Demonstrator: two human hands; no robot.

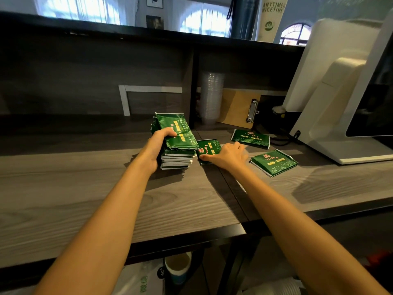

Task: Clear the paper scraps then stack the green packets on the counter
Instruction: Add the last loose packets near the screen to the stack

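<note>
A stack of green packets point(177, 143) stands on the wooden counter point(85, 188) near its middle. My left hand point(158, 147) grips the stack from its left side, thumb over the tilted top packet. Right beside the stack lies a single green packet point(209, 146); my right hand point(228, 155) holds it, thumb at its near edge and fingers over its far right side. Two more green packets lie loose to the right, one farther back point(251, 138) and one nearer point(274, 162). No paper scraps show on the counter.
A white point-of-sale terminal point(344, 103) stands at the right with cables behind it. A stack of clear plastic cups point(211, 96) and a clipboard point(240, 109) lean in the back cubby. A white bracket point(127, 96) sits against the back panel. Cups and bags lie under the counter.
</note>
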